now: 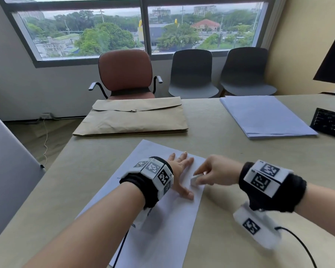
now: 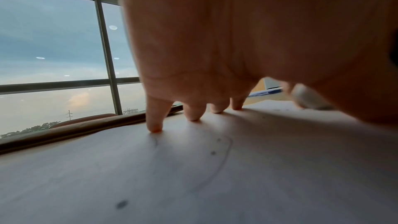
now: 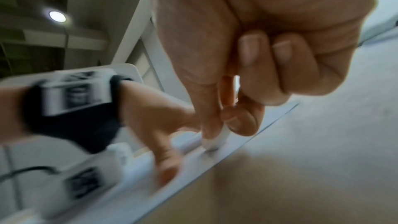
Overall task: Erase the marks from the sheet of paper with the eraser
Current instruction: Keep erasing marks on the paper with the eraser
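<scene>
- The left hand (image 1: 180, 171) is lying flat on the sheet of paper (image 1: 162, 219), fingers straight and spread, the fingertips (image 2: 155, 128) pressing down on it.
- The right hand (image 1: 217, 171) is pinching a white eraser (image 1: 194, 179) between thumb and fingers; the other fingers are curling into the palm.
- The eraser is touching the paper just beside the left thumb, near the paper's right edge.
- Faint pencil marks (image 2: 224, 156) are showing on the paper under the left palm.
- Beyond the left hand a brown envelope (image 1: 132, 117) is lying on the table (image 1: 240, 190); beyond the right hand, a stack of white sheets (image 1: 263, 115).
</scene>
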`<state>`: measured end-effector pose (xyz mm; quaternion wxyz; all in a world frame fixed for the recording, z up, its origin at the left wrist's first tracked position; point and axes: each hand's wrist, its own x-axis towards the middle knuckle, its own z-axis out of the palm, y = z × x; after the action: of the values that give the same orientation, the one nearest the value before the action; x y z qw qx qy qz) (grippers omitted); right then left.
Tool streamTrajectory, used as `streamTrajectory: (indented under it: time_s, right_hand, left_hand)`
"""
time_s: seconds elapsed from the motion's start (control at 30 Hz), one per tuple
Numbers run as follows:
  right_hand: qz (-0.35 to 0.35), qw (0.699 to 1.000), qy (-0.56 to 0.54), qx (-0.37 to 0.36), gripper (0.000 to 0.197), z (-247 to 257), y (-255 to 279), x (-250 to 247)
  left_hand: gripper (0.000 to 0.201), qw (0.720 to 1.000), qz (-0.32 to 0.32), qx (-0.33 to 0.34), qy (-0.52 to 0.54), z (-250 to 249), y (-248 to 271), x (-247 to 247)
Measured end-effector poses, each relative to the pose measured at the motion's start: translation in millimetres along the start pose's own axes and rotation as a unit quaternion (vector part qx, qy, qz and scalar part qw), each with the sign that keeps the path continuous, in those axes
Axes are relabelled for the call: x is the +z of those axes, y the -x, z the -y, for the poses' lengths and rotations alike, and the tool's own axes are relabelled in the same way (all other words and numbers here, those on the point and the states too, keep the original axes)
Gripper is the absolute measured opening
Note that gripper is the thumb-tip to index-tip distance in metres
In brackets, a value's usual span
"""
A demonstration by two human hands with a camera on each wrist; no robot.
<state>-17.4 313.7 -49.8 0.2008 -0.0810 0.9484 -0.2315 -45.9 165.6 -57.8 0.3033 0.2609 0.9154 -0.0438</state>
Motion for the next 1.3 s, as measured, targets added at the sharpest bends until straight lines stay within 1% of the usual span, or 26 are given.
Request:
streamTrajectory:
  time_s: [0.1,0.17,0.23,0.27,0.33,0.37,0.4,0.47,0.53,0.57,0.63,0.67,0.7,0.73,0.77,0.83,0.87,0.93,0.97,1.0,1.07,1.1,1.13,1.2,1.27,1.3]
  right_hand:
    - [-0.052,0.998,-0.018,0.022,0.034,-11.1,-18.0,-11.2]
    - [-0.071,0.997,-0.010,0.017,0.031,-14.2,-18.6,-7.3]
    - [-0.060,0.998,0.010,-0.007,0.021,-12.9,-6.6,2.6]
    - [-0.041,0.999,0.013,-0.021,0.020,-10.5,1.7,7.1]
    - [-0.004,1.000,0.007,-0.028,0.021,-7.1,10.4,7.9]
    - [0.001,1.000,0.006,-0.019,0.024,-6.1,9.4,3.9]
    - [-0.003,1.000,0.005,-0.006,0.028,-5.8,4.5,-1.0]
    - [-0.036,0.999,-0.005,0.018,0.034,-8.3,-8.5,-10.0]
    - [-0.064,0.998,-0.007,0.020,0.033,-10.9,-15.7,-11.1]
    - [-0.068,0.998,-0.002,0.014,0.030,-11.2,-14.2,-8.1]
    - [-0.043,0.999,0.008,-0.001,0.018,-10.8,-2.1,2.0]
    - [-0.014,1.000,0.011,-0.012,0.016,-7.9,7.1,6.0]
    - [0.011,1.000,0.009,-0.021,0.020,-6.0,13.6,7.2]
    - [0.025,1.000,-0.004,-0.014,0.017,-4.9,16.0,5.3]
    - [0.018,1.000,-0.010,-0.003,0.010,-4.5,14.5,1.5]
    - [-0.029,0.999,-0.009,0.025,0.023,-9.8,1.1,-8.8]
    - [-0.052,0.998,-0.009,0.034,0.027,-13.2,-6.5,-11.7]
    - [-0.072,0.997,-0.009,0.033,0.024,-13.9,-10.8,-10.3]
    - [-0.065,0.998,-0.001,0.026,0.018,-13.4,-7.6,-5.6]
    - [-0.047,0.999,0.002,0.012,0.018,-10.5,0.4,0.1]
    - [0.004,1.000,0.002,-0.004,0.038,-3.4,15.3,8.6]
    - [0.020,1.000,0.001,-0.006,0.039,-1.6,18.4,8.9]
    - [0.021,1.000,-0.006,0.000,0.032,-1.7,17.9,4.8]
    - [-0.025,0.999,-0.025,0.029,0.010,-6.9,6.3,-5.1]
    - [-0.074,0.996,-0.026,0.043,0.019,-13.3,-5.2,-9.7]
    - [-0.083,0.995,-0.029,0.045,0.018,-13.6,-6.5,-8.1]
  left_hand:
    - [0.110,1.000,0.007,0.002,-0.002,-0.1,1.1,0.1]
    - [0.111,1.000,0.006,0.002,0.000,-0.1,0.8,0.5]
    - [0.111,1.000,0.005,0.002,0.000,-0.5,0.6,0.7]
    - [0.111,1.000,0.006,0.002,-0.001,-1.0,0.7,0.4]
    - [0.111,1.000,0.007,0.002,-0.005,-1.7,0.9,0.0]
    - [0.111,1.000,0.007,0.002,-0.007,-2.0,1.3,-0.1]
    - [0.110,1.000,0.006,0.003,-0.008,-1.8,1.5,0.0]
    - [0.110,1.000,0.004,0.004,-0.007,-0.9,1.0,0.4]
    - [0.110,1.000,0.003,0.004,-0.007,-0.6,0.9,0.7]
    - [0.110,1.000,0.004,0.003,-0.009,-0.8,0.8,0.3]
    - [0.111,1.000,0.009,-0.001,-0.016,-1.4,0.3,-0.1]
    - [0.111,1.000,0.011,-0.002,-0.020,-1.6,-0.2,0.0]
    - [0.112,1.000,0.012,-0.004,-0.023,-1.8,-0.4,0.0]
    - [0.112,1.000,0.012,-0.004,-0.023,-1.8,-0.6,-0.1]
    - [0.112,1.000,0.011,-0.004,-0.022,-1.8,-0.4,-0.4]
    - [0.111,1.000,0.010,-0.003,-0.018,-2.0,0.0,-0.5]
    - [0.111,1.000,0.010,-0.003,-0.017,-2.2,0.2,-0.2]
    - [0.111,1.000,0.009,-0.006,-0.017,-2.9,0.9,0.0]
    - [0.112,1.000,0.009,-0.007,-0.017,-3.0,1.0,0.0]
    - [0.112,1.000,0.011,-0.008,-0.018,-3.0,1.0,0.3]
    - [0.112,1.000,0.012,-0.010,-0.020,-3.0,0.8,-0.4]
    - [0.113,1.000,0.013,-0.009,-0.021,-2.8,0.8,-0.9]
    - [0.113,1.000,0.015,-0.009,-0.023,-2.8,1.0,-1.3]
    - [0.115,0.999,0.017,-0.009,-0.029,-3.2,1.6,-1.6]
    - [0.115,0.999,0.017,-0.010,-0.030,-4.1,2.6,-1.5]
    - [0.115,0.999,0.017,-0.011,-0.030,-4.5,3.0,-1.7]
